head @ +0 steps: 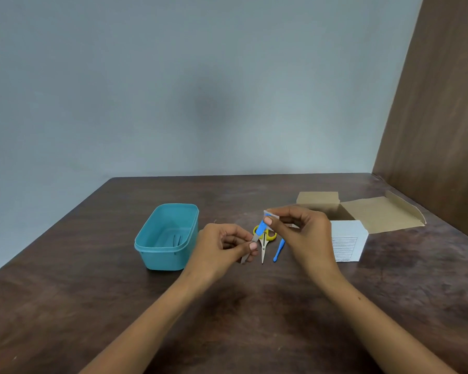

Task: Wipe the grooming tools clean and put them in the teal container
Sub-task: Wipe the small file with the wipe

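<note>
My left hand (226,245) pinches the metal lower end of a slim tool with a blue handle (260,229), held tilted above the table. My right hand (299,228) pinches a small white wipe (271,214) round the tool's blue upper end. Below them lie small scissors with yellow handles (264,242) and a little blue stick tool (278,251). The teal container (149,240) stands open to the left, with a slim tool (176,239) lying on its floor.
An open cardboard box (376,211) with its flap spread out sits at the right, with a white printed box (347,240) in front of it. A brown wooden panel (438,117) rises along the table's right edge. The wall stands behind the table.
</note>
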Available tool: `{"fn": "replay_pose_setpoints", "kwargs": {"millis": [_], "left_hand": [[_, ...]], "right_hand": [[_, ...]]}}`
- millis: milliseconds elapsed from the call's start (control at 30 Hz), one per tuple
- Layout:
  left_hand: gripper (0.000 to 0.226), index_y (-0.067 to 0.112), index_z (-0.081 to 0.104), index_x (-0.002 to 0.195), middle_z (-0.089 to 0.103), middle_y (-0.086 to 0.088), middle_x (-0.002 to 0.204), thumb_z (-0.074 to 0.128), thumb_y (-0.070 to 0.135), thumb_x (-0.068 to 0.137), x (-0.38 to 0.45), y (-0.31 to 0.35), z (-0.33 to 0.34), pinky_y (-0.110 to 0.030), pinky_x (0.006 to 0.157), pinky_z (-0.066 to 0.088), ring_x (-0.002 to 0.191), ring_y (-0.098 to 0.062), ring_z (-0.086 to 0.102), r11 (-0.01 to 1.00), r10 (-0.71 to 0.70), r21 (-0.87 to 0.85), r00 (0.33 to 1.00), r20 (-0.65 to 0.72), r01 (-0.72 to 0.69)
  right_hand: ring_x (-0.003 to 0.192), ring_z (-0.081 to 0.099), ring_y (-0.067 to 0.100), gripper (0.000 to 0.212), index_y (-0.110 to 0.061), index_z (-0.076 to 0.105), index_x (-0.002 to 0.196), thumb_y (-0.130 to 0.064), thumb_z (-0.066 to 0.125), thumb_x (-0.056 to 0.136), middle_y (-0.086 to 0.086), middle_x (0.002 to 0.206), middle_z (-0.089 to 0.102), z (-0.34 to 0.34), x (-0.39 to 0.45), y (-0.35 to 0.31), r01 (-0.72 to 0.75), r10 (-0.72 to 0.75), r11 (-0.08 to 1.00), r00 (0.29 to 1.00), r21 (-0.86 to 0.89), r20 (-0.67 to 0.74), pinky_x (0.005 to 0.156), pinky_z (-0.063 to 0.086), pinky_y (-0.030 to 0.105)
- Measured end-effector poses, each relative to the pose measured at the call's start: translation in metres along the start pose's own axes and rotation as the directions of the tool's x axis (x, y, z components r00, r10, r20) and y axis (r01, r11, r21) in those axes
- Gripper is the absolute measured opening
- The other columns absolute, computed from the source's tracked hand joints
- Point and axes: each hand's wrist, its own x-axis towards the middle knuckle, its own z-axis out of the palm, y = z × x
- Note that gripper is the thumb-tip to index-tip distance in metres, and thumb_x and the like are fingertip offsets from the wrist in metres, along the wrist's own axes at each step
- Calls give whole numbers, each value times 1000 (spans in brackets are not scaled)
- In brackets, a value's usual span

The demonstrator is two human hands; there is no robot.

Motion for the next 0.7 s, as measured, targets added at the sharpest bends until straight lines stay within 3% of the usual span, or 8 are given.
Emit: {"fn": "replay_pose_setpoints", "kwargs": {"millis": [100,167,300,500,567,700], "left_hand": [[5,3,74,85,73,-17,72,72,3,80,-1,1,1,-26,61,58,59,-16,67,998,-9,-58,1000,12,9],[6,5,74,86,74,-15,73,71,3,81,-2,1,1,-28,63,58,59,-16,68,997,-14,-70,1000,16,15],[7,4,74,85,74,-13,72,70,0,81,-1,1,1,-26,63,58,58,-13,68,994,-14,-104,1000,3,14],[8,7,74,83,74,-12,71,70,0,80,-2,2,1,-20,58,56,57,-11,69,994,-6,-110,1000,3,6],[13,13,74,79,74,-10,70,71,1,80,-2,1,0,-21,59,57,58,-11,69,995,4,-103,1000,0,-4],[14,16,76,78,74,-9,69,71,3,81,1,-2,-6,-21,58,55,59,-12,69,996,14,-86,999,-34,-17]], "right_hand": [[70,64,10,13,-10,76,90,-7,74,78,1,83,67,2,-4,1,225,-232,936,973,-272,5,64,51,15],[70,60,12,15,-8,76,93,-5,72,79,4,83,66,3,-5,1,304,-311,869,949,-391,49,61,47,14],[72,57,13,18,-6,74,98,-1,68,82,8,87,65,4,-5,2,340,-321,812,939,-475,122,64,37,5],[74,56,12,17,-4,74,98,-1,67,83,8,89,66,5,-8,-1,337,-309,786,940,-518,143,67,34,-1],[74,59,15,15,-5,75,96,-1,67,83,8,88,67,5,-10,-1,343,-305,788,939,-511,160,66,36,4],[73,64,18,14,-5,75,93,-2,69,81,8,85,67,13,-17,-5,427,-332,783,902,-452,277,64,51,27]]}}
